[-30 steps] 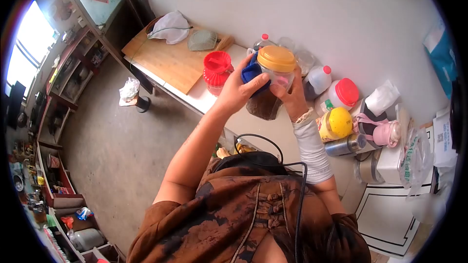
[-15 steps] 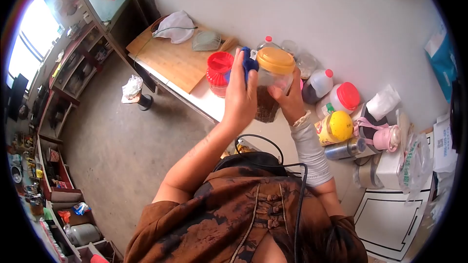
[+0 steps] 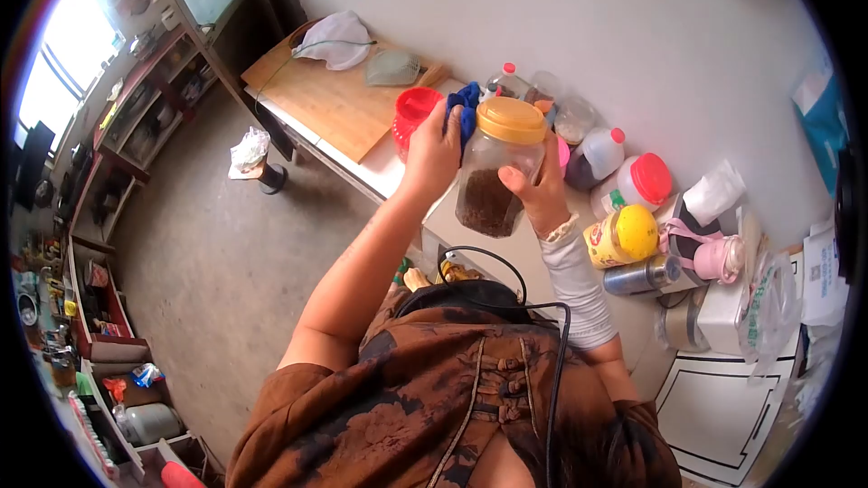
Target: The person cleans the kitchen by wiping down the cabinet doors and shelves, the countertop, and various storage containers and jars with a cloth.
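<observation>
A clear plastic jar (image 3: 476,160) with a yellow screw lid (image 3: 512,116) and dark brown grains in its lower half stands tilted in my right hand (image 3: 542,197). The fingers of that hand wrap round the jar's right side, and the thumb lies across its front. My left hand (image 3: 431,154) is closed on a bunched blue cloth (image 3: 465,110), just left of the jar's lid and apart from the glass-clear wall. Behind my left hand is a red container (image 3: 416,107), partly covered by it.
A wooden board (image 3: 334,104) with a white bag (image 3: 334,41) and a green basket (image 3: 391,69) lies at the back left. Along the wall stand several bottles and jars, a red-lidded jar (image 3: 649,178), a yellow-lidded tub (image 3: 624,235) and a steel flask (image 3: 640,276).
My left hand with the blue cloth has moved left, off the jar. The jar has come lower and a little nearer, showing more of its front.
</observation>
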`<state>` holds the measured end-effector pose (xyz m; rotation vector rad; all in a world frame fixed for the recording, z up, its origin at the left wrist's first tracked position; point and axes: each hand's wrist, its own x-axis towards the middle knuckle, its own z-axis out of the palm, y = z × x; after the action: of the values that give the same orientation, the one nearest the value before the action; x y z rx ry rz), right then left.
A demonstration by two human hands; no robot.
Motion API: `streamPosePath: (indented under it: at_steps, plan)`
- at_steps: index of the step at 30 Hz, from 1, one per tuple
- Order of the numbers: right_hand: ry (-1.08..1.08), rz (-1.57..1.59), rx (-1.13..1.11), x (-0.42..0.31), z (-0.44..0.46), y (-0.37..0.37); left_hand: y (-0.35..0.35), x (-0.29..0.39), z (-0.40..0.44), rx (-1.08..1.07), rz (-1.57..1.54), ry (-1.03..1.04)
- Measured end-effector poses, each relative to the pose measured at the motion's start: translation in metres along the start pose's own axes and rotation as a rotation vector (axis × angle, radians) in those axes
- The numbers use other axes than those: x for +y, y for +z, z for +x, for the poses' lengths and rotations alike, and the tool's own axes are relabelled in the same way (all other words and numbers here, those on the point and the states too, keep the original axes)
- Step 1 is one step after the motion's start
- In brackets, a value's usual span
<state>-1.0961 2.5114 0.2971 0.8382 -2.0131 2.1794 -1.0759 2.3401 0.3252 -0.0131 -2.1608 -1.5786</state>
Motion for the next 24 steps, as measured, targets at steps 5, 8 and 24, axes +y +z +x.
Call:
streamPosePath:
  at_steps: [5,8,24]
  plan:
    - [0.04,0.067,0.015,-0.002,0.0,-0.003,0.002,-0.001,-0.024,-0.059,0.137,-0.013]
    - [0.041,0.038,0.029,0.001,0.0,0.001,0.014,0.001,-0.046,0.145,0.189,0.319]
    - [-0.088,-0.136,0.073,0.009,0.001,0.007,0.0,0.002,-0.033,0.119,0.065,0.018]
